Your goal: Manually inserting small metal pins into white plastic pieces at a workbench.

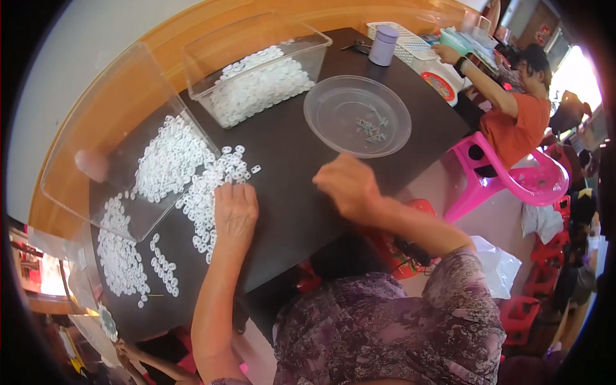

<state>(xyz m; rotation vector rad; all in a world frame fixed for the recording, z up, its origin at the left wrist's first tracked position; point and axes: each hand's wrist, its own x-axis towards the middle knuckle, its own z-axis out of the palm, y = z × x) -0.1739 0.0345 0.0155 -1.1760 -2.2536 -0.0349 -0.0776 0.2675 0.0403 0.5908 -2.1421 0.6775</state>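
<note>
Small white oval plastic pieces with holes (pixel 200 199) lie in a loose pile on the dark table. My left hand (pixel 236 212) rests at the right side of this pile, its fingers curled down, hiding whatever they hold. To its right, my right hand (pixel 346 186) is raised over the table with fingers drawn together; anything in them is too small to make out. Just beyond it lies a round clear plastic dish (pixel 327 131) with a few small greyish bits (pixel 372 128) inside.
A clear bin (pixel 199 90) full of white pieces stands at the back. Another clear bin (pixel 83 144) lies tipped at left, pieces spilling from it. More pieces (pixel 120 256) lie near left. A lilac cup (pixel 383 46) stands behind the dish. A person in orange (pixel 523 125) works at right.
</note>
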